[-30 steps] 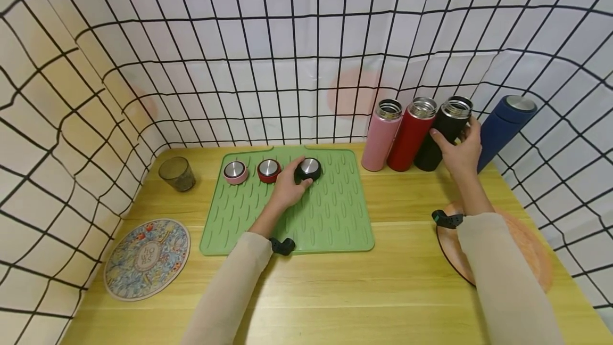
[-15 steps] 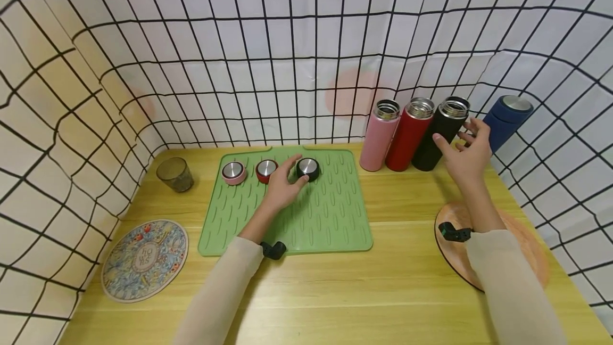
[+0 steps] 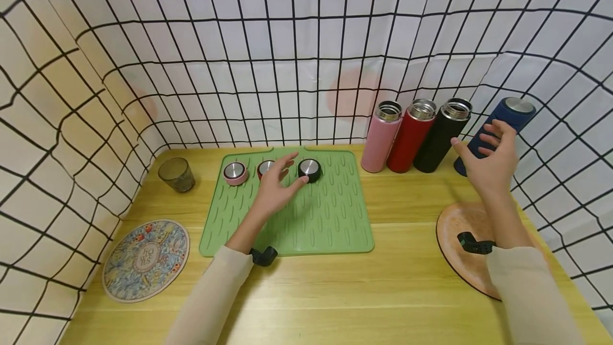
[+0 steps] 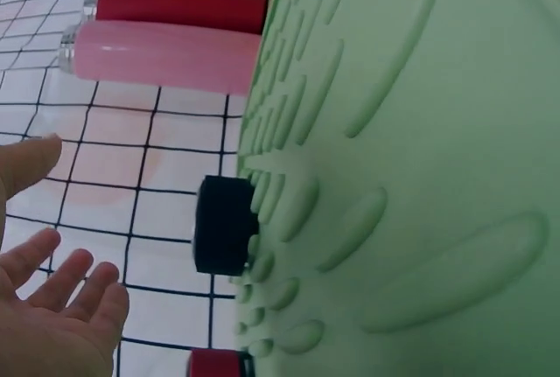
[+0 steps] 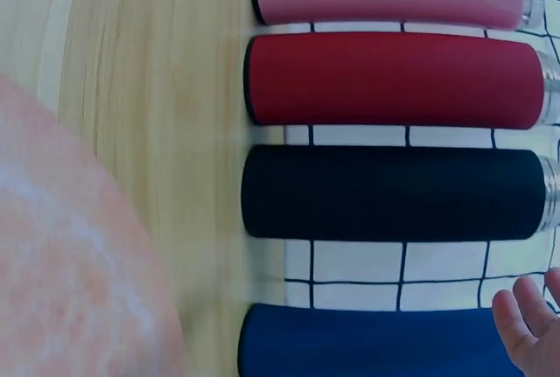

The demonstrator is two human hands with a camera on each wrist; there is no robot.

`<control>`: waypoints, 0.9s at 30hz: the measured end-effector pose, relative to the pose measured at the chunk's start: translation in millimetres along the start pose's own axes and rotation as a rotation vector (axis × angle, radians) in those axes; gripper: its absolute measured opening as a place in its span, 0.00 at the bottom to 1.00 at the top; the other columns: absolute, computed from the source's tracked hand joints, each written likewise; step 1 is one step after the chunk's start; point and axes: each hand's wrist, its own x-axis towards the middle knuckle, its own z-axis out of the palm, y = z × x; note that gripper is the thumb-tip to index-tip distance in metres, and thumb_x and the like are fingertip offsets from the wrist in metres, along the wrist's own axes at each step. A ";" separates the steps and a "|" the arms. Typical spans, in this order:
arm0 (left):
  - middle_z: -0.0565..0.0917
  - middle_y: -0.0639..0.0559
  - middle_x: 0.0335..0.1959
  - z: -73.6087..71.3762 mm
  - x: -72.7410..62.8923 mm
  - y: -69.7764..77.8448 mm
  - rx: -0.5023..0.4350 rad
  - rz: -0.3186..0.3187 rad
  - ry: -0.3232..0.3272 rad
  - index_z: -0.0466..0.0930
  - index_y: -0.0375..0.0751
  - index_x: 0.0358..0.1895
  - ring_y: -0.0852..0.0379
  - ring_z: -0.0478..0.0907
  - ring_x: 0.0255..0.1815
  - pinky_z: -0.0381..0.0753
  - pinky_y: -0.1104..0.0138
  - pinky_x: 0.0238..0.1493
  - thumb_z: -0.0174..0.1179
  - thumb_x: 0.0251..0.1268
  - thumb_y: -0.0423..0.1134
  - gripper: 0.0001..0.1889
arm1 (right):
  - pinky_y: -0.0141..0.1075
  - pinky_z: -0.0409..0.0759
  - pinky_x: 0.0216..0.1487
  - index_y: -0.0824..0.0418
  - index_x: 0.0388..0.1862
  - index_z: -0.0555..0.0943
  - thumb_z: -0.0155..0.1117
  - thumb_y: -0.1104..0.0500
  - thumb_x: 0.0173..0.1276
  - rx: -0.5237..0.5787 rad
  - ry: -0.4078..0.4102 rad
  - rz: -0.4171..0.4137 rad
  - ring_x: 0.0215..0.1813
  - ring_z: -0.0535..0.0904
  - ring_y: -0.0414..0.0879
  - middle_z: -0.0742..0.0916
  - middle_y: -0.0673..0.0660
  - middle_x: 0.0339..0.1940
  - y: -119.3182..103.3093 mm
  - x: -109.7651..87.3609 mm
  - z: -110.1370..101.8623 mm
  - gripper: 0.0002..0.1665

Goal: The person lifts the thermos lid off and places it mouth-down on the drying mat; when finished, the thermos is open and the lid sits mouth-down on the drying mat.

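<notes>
In the head view my left hand (image 3: 274, 189) hovers over the green mat (image 3: 330, 222), fingers spread. A black lid (image 3: 309, 170) sits just right of its thumb; in the left wrist view a gap shows between hand and lid. The red lid (image 3: 265, 167) is partly hidden behind the fingers, and the pink lid (image 3: 235, 173) lies farther left. My right hand (image 3: 493, 166) is held up with parted fingers in front of the capped blue thermos (image 3: 508, 116); whether it touches is unclear. Left of it stand the lidless black thermos (image 3: 441, 140), red thermos (image 3: 411, 137) and pink thermos (image 3: 381, 140).
A smoky glass (image 3: 177, 174) stands at the table's back left, with a round patterned placemat (image 3: 146, 260) in front of it. An orange round placemat (image 3: 466, 249) lies under the right forearm. Grid-patterned cloth (image 3: 268, 57) walls the back and sides.
The left hand has let go of the black lid and drawn back leftward. The right hand has released the black thermos and moved right, towards the blue one.
</notes>
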 end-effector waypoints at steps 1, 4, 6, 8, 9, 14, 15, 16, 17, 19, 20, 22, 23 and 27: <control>0.71 0.51 0.76 -0.8 -1.0 1.3 0.002 0.005 0.000 0.67 0.51 0.77 0.50 0.68 0.77 0.68 0.58 0.78 0.70 0.68 0.48 0.36 | 0.32 0.75 0.65 0.45 0.77 0.64 0.77 0.46 0.63 -0.001 0.006 -0.009 0.69 0.74 0.47 0.76 0.50 0.72 -0.5 0.0 -2.2 0.48; 0.71 0.51 0.76 -3.0 -4.0 5.5 0.008 0.016 -0.002 0.67 0.51 0.77 0.50 0.68 0.76 0.67 0.57 0.79 0.72 0.65 0.49 0.38 | 0.30 0.75 0.64 0.45 0.78 0.64 0.77 0.45 0.63 -0.029 0.021 -0.015 0.68 0.73 0.45 0.75 0.48 0.72 0.5 1.3 -7.8 0.48; 0.71 0.51 0.76 -3.7 -6.0 7.4 0.016 0.022 -0.008 0.67 0.52 0.77 0.50 0.68 0.76 0.67 0.57 0.79 0.74 0.63 0.50 0.40 | 0.30 0.74 0.64 0.44 0.78 0.64 0.77 0.45 0.63 -0.040 0.027 -0.008 0.68 0.73 0.44 0.75 0.48 0.72 3.1 3.1 -11.4 0.48; 0.70 0.51 0.76 -4.0 -7.9 8.6 0.026 0.027 -0.013 0.66 0.52 0.78 0.50 0.68 0.76 0.66 0.57 0.79 0.75 0.61 0.51 0.42 | 0.28 0.73 0.63 0.44 0.77 0.64 0.77 0.45 0.62 -0.050 0.044 0.000 0.67 0.72 0.41 0.75 0.47 0.72 7.1 5.3 -15.1 0.48; 0.70 0.51 0.76 -4.1 -9.0 9.4 0.029 0.031 -0.016 0.66 0.53 0.78 0.50 0.68 0.76 0.66 0.57 0.79 0.76 0.59 0.51 0.44 | 0.28 0.72 0.62 0.44 0.77 0.65 0.78 0.45 0.61 -0.050 0.054 0.003 0.66 0.72 0.39 0.76 0.46 0.71 9.3 6.5 -17.0 0.48; 0.69 0.53 0.76 -3.6 -13.0 13.1 0.056 0.053 -0.030 0.65 0.56 0.78 0.51 0.67 0.76 0.67 0.56 0.78 0.78 0.55 0.55 0.47 | 0.27 0.71 0.60 0.45 0.76 0.67 0.79 0.46 0.60 -0.048 0.100 0.009 0.61 0.70 0.31 0.76 0.42 0.66 19.4 10.7 -26.6 0.48; 0.69 0.53 0.76 -3.5 -13.7 13.9 0.060 0.058 -0.033 0.65 0.58 0.78 0.51 0.67 0.76 0.67 0.55 0.78 0.78 0.54 0.55 0.48 | 0.27 0.71 0.60 0.46 0.76 0.67 0.79 0.46 0.59 -0.050 0.103 0.015 0.61 0.69 0.31 0.76 0.41 0.66 21.1 11.4 -28.1 0.48; 0.70 0.54 0.76 -3.2 -14.0 14.6 0.067 0.064 -0.035 0.65 0.58 0.78 0.52 0.68 0.76 0.68 0.55 0.78 0.78 0.53 0.56 0.48 | 0.27 0.71 0.60 0.46 0.76 0.67 0.79 0.46 0.60 -0.054 0.105 0.023 0.61 0.69 0.30 0.75 0.41 0.65 22.7 12.2 -29.6 0.48; 0.70 0.54 0.76 -2.9 -14.5 15.6 0.069 0.069 -0.038 0.65 0.59 0.78 0.52 0.68 0.75 0.68 0.55 0.78 0.79 0.53 0.56 0.48 | 0.27 0.71 0.60 0.46 0.76 0.67 0.79 0.45 0.60 -0.056 0.105 0.034 0.61 0.69 0.30 0.75 0.40 0.65 24.2 13.0 -30.9 0.48; 0.70 0.55 0.76 -2.5 -15.4 17.9 0.071 0.075 -0.040 0.65 0.60 0.78 0.52 0.68 0.75 0.68 0.55 0.77 0.79 0.52 0.57 0.49 | 0.28 0.71 0.61 0.46 0.76 0.66 0.78 0.44 0.60 -0.065 0.099 0.062 0.62 0.69 0.31 0.74 0.41 0.67 27.1 14.8 -33.2 0.48; 0.70 0.55 0.76 -2.2 -15.7 19.2 0.071 0.078 -0.042 0.65 0.60 0.78 0.52 0.68 0.75 0.68 0.55 0.77 0.79 0.51 0.57 0.49 | 0.28 0.71 0.62 0.45 0.76 0.65 0.78 0.44 0.60 -0.071 0.095 0.078 0.63 0.69 0.31 0.74 0.43 0.68 28.6 15.8 -34.4 0.49; 0.70 0.55 0.76 -1.3 -16.0 22.2 0.071 0.086 -0.048 0.64 0.60 0.78 0.52 0.68 0.75 0.68 0.54 0.77 0.80 0.50 0.58 0.50 | 0.29 0.70 0.62 0.45 0.77 0.64 0.78 0.43 0.60 -0.082 0.087 0.110 0.65 0.68 0.32 0.73 0.45 0.72 32.2 17.4 -36.7 0.49; 0.70 0.55 0.76 -0.7 -15.8 23.8 0.070 0.091 -0.052 0.64 0.60 0.78 0.52 0.68 0.75 0.68 0.54 0.77 0.80 0.50 0.59 0.50 | 0.30 0.70 0.63 0.44 0.77 0.63 0.77 0.42 0.60 -0.087 0.083 0.129 0.65 0.68 0.32 0.72 0.46 0.73 34.1 18.1 -37.9 0.50; 0.72 0.55 0.75 1.8 -14.5 28.4 0.074 0.105 -0.068 0.64 0.62 0.78 0.54 0.69 0.74 0.68 0.54 0.77 0.79 0.50 0.60 0.50 | 0.32 0.69 0.66 0.41 0.78 0.60 0.77 0.41 0.61 -0.086 0.055 0.213 0.69 0.66 0.34 0.69 0.46 0.76 43.2 20.0 -41.7 0.51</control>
